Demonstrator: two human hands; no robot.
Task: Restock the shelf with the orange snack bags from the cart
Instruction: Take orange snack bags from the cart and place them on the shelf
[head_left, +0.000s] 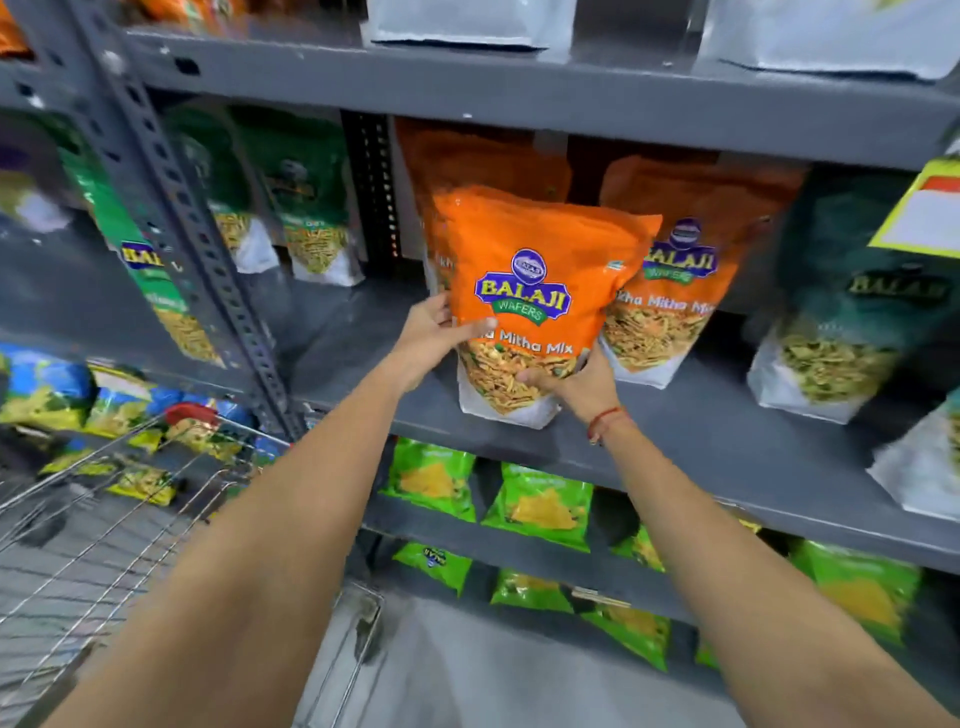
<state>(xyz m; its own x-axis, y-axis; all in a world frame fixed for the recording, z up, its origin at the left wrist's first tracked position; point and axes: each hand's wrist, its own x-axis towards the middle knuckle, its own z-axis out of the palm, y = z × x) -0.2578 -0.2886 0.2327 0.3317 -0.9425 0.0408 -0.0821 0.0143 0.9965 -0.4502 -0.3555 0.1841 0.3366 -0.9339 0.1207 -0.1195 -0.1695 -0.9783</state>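
Observation:
An orange snack bag (530, 270) stands upright on the grey shelf (727, 447), slightly tilted. My left hand (428, 343) grips its left edge. My right hand (576, 382), with a red thread at the wrist, holds its lower right corner. Another orange bag (675, 291) stands just to the right and a little behind it. More orange bags (483, 156) sit further back in the dark. The wire cart (104, 519) is at the lower left; I see no orange bags in its visible part.
Dark green bags (841, 322) stand to the right on the same shelf, and green bags (306, 218) to the left past a perforated upright (171, 197). Bright green packets (535, 504) fill the lower shelves. A yellow price tag (924, 208) hangs at the right.

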